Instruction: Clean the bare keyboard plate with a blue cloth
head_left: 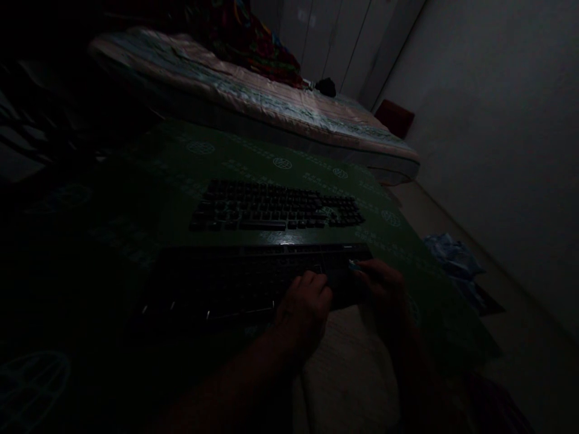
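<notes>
A flat green mat (280, 157) with pale printed marks carries the long, dark near keyboard (217, 283). The left hand (307, 301) rests on its right part, fingers bent together. The right hand (382, 283) touches its right end, but it is too dark to tell whether either hand grips.

Darkness hides the near keyboard (217, 283)

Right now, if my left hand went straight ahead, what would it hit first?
Your left hand rests on the near keyboard; beyond it, likely the second keyboard, though depth is unclear.
</notes>
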The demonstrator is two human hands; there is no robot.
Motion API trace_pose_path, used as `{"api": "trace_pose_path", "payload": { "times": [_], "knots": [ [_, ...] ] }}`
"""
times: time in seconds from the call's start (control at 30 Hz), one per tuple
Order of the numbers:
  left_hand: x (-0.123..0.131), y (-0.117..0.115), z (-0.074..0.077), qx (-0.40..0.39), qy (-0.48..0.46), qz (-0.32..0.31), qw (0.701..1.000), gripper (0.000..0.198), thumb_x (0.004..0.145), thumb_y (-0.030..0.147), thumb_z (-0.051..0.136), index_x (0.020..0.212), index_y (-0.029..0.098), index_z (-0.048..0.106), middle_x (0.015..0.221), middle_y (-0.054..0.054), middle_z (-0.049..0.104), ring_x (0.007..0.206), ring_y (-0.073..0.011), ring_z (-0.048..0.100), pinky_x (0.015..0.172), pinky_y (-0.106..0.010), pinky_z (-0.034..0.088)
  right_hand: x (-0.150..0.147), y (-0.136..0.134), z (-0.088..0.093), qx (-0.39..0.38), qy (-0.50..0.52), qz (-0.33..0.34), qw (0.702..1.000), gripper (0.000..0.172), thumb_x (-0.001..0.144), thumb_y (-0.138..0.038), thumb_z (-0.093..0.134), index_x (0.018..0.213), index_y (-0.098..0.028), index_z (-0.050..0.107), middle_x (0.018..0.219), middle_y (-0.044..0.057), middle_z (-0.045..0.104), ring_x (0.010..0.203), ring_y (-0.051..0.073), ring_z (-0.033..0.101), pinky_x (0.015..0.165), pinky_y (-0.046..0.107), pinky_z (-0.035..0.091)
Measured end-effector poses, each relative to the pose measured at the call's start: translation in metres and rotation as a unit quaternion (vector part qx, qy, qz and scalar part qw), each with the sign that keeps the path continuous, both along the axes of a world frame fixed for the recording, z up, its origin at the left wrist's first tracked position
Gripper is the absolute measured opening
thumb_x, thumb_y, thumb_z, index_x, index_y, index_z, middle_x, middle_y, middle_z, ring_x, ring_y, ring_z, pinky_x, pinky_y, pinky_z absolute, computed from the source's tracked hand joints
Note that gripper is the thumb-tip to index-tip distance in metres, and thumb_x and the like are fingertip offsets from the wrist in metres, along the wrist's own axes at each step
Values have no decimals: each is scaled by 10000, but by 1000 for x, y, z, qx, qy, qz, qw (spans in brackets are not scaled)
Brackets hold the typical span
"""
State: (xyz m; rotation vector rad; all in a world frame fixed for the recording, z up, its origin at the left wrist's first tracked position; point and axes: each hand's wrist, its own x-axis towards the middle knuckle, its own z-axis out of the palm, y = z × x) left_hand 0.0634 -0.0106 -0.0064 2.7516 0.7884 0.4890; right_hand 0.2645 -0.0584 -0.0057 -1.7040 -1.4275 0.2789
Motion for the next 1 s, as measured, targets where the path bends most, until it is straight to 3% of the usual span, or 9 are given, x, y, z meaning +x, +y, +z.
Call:
{"api": "trace_pose_path", "payload": {
  "times": [1.0],
  "knots": [
    [1,0,2,-10,13,7,1000,101,820,111,510,881,171,562,1027,-66,575,946,-233,488,786,-376,438,-1,-6,-1,-5,2,0,1000,129,794,-292,616,877,-210,670,841,48,673,728,186,625,624,282,485]
  ]
}}
